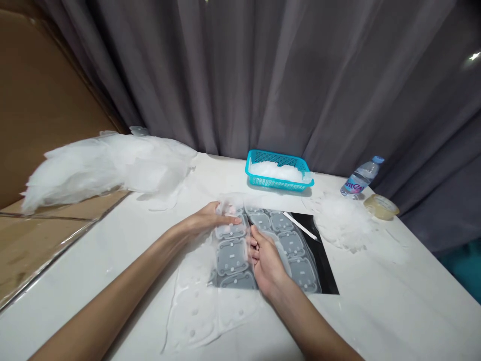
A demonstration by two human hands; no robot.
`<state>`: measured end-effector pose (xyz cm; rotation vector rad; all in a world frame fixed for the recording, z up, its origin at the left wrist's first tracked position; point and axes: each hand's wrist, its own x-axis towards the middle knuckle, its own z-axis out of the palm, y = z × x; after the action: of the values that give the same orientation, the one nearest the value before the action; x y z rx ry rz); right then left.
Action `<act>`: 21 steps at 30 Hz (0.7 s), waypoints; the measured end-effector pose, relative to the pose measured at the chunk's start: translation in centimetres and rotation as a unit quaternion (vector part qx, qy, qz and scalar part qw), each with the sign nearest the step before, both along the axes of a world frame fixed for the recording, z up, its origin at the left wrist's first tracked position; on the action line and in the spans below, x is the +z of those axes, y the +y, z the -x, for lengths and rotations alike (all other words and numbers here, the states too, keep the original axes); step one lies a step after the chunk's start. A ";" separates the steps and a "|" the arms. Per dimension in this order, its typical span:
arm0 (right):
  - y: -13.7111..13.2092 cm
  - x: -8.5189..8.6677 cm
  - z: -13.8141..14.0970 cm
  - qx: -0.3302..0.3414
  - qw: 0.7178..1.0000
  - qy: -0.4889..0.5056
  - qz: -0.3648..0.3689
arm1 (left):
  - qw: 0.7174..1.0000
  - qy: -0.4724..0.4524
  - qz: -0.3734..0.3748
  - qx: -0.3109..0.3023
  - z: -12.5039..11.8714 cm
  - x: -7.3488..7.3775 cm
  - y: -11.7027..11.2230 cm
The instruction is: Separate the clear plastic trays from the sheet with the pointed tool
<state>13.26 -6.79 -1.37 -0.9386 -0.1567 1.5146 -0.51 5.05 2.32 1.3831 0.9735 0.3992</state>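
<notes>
A translucent moulded plastic sheet (231,256) with rounded rectangular panels and small raised dots lies partly over a black mat (327,265). My left hand (212,218) is closed on its upper left part, thumb on top, fingers showing pink through it. My right hand (267,263) pinches the sheet's edge along a gap between panel columns, fingers curled and partly behind the film. Whether a small tool sits in that hand is hidden. More panels lie on the mat to the right, beside a narrow white strip (300,225). Clear film spreads onto the table below my hands.
A blue basket (280,184) with white translucent pieces stands at the back. A large pile of sheets (112,163) is at left, near cardboard (48,235). To the right are loose scraps (343,220), a water bottle (361,178) and a yellowish tape roll (381,206).
</notes>
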 end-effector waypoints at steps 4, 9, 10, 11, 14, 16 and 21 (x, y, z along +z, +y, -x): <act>0.3 0.1 0.0 0.002 1.000 0.005 0.007 | 1.000 0.000 -0.001 -0.016 0.0 0.1 -0.1; 0.6 0.1 0.1 0.002 1.000 -0.001 0.013 | 1.000 0.013 0.001 -0.020 0.2 0.4 -0.2; 0.6 0.1 0.1 0.002 1.000 -0.004 0.014 | 1.000 0.016 0.005 -0.020 0.2 0.4 -0.2; 0.7 0.1 0.0 0.003 1.000 -0.007 0.014 | 1.000 0.017 0.008 -0.020 0.3 0.3 -0.2; 0.7 0.4 -0.1 0.007 1.000 -0.014 0.012 | 1.000 0.007 0.007 -0.021 0.4 0.2 0.1; 0.7 0.6 -0.2 0.014 1.000 -0.015 0.009 | 1.000 -0.004 0.006 -0.026 0.5 0.1 0.2; 1.0 0.6 -0.2 0.025 0.999 -0.026 0.010 | 0.999 -0.015 0.006 -0.052 0.6 0.2 0.3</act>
<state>13.50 -5.82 -0.74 -0.9970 -0.2036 1.5400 -1.06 5.36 2.49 1.4057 0.8750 0.3344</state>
